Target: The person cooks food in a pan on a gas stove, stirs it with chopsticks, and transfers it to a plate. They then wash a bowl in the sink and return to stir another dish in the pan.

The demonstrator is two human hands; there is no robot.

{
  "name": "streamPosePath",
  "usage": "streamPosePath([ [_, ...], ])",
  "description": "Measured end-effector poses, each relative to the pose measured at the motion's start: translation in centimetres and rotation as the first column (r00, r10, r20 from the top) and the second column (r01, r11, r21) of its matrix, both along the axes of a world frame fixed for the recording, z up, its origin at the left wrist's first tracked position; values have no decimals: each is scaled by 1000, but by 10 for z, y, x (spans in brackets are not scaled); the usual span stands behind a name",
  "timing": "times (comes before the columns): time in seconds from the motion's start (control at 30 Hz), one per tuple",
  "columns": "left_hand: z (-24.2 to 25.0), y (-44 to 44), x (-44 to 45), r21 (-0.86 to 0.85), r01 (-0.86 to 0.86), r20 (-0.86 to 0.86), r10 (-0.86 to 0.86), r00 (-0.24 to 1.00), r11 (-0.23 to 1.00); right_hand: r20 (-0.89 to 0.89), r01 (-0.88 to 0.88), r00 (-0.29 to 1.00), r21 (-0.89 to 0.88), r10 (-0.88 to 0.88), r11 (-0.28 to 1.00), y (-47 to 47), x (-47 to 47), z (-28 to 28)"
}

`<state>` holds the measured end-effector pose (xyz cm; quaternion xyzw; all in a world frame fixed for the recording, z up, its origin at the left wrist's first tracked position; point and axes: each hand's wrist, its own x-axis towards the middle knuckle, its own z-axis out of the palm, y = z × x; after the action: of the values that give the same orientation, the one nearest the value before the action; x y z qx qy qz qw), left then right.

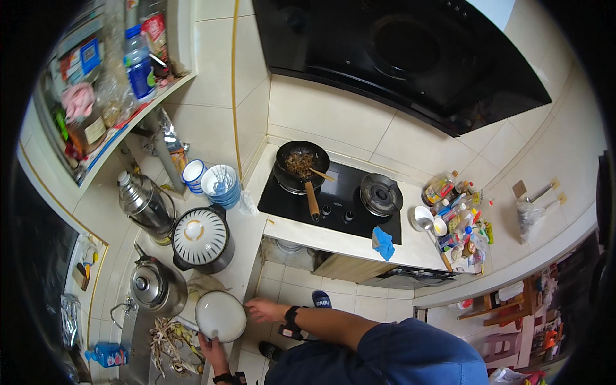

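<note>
A round white plate (221, 316) with a thin dark rim is held over the counter edge beside the sink. My left hand (215, 353) grips its near rim, thumb on top and fingers underneath. At the right rim is my right hand (266, 310), its fingertips on the edge and partly hidden. Just behind the plate lies a beige cloth (204, 284). Dry plant stalks or peelings (168, 341) are heaped in the metal sink (139, 353) to the left. A steel kettle (156, 286) stands close by the plate.
A dark pot with a striped lid (199, 236), a thermos flask (144, 202) and stacked bowls (221, 185) line the counter. On the gas hob (337, 185), a wok (302, 161) holds brown food and a wooden utensil. A blue cloth (383, 243) and several bottles (455, 216) lie right.
</note>
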<state>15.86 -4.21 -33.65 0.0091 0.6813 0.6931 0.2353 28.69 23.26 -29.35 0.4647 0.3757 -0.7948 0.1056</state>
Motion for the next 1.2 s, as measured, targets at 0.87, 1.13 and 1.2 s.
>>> streamPosePath([
  [0.87, 122, 308, 167, -144, 118, -34, -124, 992, 982, 641, -658, 742, 752, 194, 34, 461, 161, 34],
  [1.13, 96, 260, 194, -167, 27, 8, -26, 1000, 986, 670, -526, 464, 735, 579, -428, 516, 166, 21],
  [1.2, 94, 246, 198, -175, -11, 1, 11, 1000, 985, 668, -509, 416, 733, 616, -451, 523, 164, 17],
])
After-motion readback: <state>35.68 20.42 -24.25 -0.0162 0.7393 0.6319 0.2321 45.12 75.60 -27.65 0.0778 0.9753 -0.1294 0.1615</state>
